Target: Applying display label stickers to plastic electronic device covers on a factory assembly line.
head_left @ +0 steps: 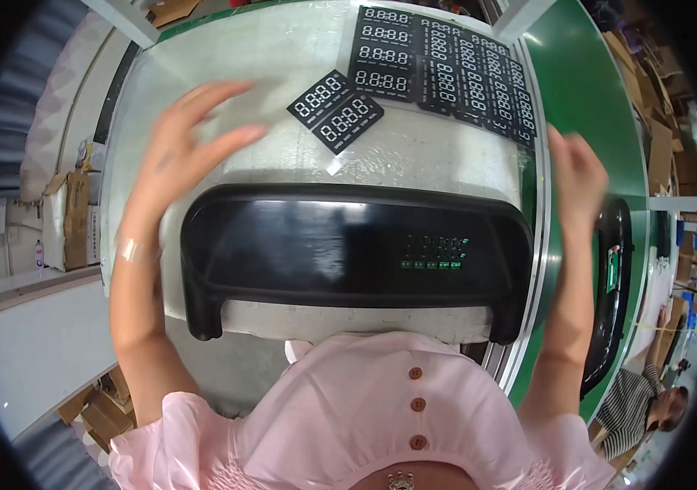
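A glossy black plastic console panel (299,253) with two downturned ends lies in front of me. Small dark digit shapes and a row of green marks show on its right half. Above the table, left of a small black sheet of digit displays (337,112), is my left hand (189,147), open and empty with thumb and fingers apart. My right hand (578,175) is over the green surface at the right, beyond the panel's right end. Motion blurs its curled fingers, so whether it holds anything is unclear. A small white piece (334,166) lies below the small sheet.
Larger black sheets of digit displays (446,73) lie at the far right of the pale, film-covered table (234,49). A second black panel (607,286) sits on the green surface (565,90) at right. A person in a striped top (630,408) is at lower right.
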Demonstrator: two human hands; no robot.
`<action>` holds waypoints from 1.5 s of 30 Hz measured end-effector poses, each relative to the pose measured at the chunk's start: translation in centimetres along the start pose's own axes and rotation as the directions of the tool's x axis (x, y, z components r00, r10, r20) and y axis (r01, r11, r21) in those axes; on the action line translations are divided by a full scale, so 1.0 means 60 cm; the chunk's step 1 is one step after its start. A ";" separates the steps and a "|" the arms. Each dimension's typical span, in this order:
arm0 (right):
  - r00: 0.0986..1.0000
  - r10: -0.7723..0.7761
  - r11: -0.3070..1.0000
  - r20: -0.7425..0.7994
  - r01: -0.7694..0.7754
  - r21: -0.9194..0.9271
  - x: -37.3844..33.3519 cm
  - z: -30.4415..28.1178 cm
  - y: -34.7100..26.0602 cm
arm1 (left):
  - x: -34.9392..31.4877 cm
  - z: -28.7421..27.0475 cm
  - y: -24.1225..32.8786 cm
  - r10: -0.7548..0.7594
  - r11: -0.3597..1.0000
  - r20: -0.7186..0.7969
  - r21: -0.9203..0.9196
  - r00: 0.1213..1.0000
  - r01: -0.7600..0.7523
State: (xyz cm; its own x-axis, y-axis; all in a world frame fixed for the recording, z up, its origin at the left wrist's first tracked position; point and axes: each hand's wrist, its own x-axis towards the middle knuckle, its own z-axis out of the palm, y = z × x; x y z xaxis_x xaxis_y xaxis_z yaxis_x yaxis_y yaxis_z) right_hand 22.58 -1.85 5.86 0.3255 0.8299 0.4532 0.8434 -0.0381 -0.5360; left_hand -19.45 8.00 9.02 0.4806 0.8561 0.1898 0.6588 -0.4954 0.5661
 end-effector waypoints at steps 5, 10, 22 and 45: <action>0.842 -0.433 0.901 0.320 0.394 0.182 0.102 0.227 -0.120 | 0.174 0.173 -0.107 0.242 0.955 0.117 0.148 0.963 -0.258; 0.704 -0.586 0.809 0.400 0.539 0.236 0.124 0.355 -0.110 | 0.180 0.186 -0.113 0.181 0.981 0.143 0.046 0.973 -0.189; 0.762 -0.498 0.848 0.414 0.329 0.416 0.137 0.358 -0.147 | 0.194 0.177 -0.095 0.069 0.993 0.121 -0.107 0.990 -0.056; 0.896 0.310 0.367 0.319 -0.422 0.829 -0.059 0.025 0.071 | 0.065 0.166 0.125 0.326 0.937 0.246 0.043 0.913 -0.346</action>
State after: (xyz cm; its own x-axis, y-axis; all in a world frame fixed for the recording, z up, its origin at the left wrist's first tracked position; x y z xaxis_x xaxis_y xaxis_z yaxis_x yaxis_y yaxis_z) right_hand 24.34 -4.12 0.89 0.4167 0.9090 0.0130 -0.1823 0.0975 -0.9784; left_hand -6.85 6.16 6.04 0.7960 0.5837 0.1601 0.4760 -0.7672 0.4299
